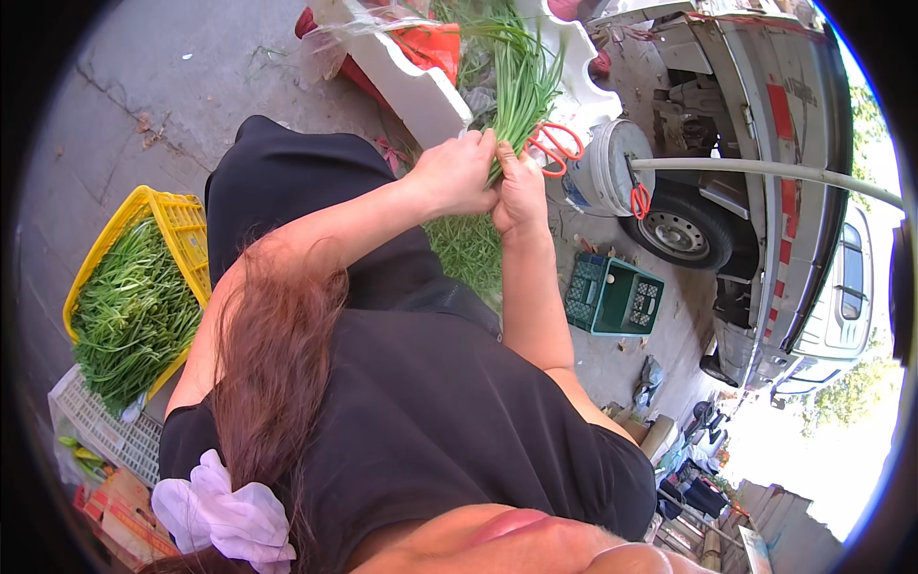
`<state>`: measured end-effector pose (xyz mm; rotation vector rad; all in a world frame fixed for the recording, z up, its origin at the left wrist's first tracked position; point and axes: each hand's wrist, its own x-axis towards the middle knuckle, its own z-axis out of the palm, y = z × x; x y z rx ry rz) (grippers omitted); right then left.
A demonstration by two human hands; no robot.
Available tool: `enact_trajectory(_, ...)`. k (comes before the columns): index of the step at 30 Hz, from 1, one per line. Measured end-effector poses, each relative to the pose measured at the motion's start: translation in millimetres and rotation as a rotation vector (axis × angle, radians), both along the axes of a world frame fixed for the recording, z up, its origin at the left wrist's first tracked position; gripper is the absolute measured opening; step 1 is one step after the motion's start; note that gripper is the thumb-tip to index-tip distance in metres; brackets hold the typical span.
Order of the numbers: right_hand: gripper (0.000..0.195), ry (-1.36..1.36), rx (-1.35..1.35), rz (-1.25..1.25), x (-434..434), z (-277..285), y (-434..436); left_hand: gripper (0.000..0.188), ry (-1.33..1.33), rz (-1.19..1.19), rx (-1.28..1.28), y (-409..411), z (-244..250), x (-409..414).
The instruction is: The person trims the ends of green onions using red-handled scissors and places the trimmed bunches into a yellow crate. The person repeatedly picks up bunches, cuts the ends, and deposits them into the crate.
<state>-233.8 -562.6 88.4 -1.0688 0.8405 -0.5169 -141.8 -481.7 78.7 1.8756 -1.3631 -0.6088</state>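
Note:
A bunch of long green chives (518, 90) is gripped near its lower end between my two hands, its blades fanning away from me. My left hand (459, 172) closes around the bunch from the left, fingertips against the stems. Across from it, my right hand (520, 188) holds the stems with its thumb on top; the thumb looks soiled. Red-handled scissors (556, 149) show just beyond the right hand; their blades are hidden, and I cannot tell if the hand holds them. Behind the bunch stands a white foam box (423, 93) with broken edges and more greens inside.
A yellow crate (188, 240) heaped with cut greens (133, 308) stands at my left. To the right are a lidded white bucket (609, 168), another pair of red-handled scissors (640, 199) and a green crate (584, 298). A parked truck (771, 179) borders the right; trimmings (466, 251) lie below my hands.

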Motion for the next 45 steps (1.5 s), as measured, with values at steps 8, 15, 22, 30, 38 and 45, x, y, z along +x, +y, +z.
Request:
enact_trajectory(8,0.023,-0.277,0.453,-0.02,-11.7,-16.7,-44.8,0.048,0.188,0.001,-0.25,-3.7,17.6,32.7)
enact_trajectory(15,0.046,-0.505,0.441,0.265,1.2,23.9,-32.1,0.059,1.362,-0.08,-0.133,-19.4,-7.7,70.7)
enact_trajectory(22,0.042,-0.194,0.438,0.39,7.4,21.6,-7.3,0.057,1.866,-0.237,-0.319,-27.4,-7.2,76.1)
enact_trajectory(30,0.02,0.351,-0.845,0.013,-6.3,16.3,-11.7,0.064,1.805,-0.225,-0.525,-28.7,-8.4,91.1)
enact_trajectory(38,0.01,0.406,-1.237,0.03,23.7,35.9,-0.5,0.069,1.757,-0.267,-0.584,-25.5,-5.2,85.1)
enact_trajectory(45,0.005,0.35,-1.173,-0.026,28.7,27.3,-0.3,0.069,1.703,-0.203,-0.58,-23.8,-9.7,82.8)
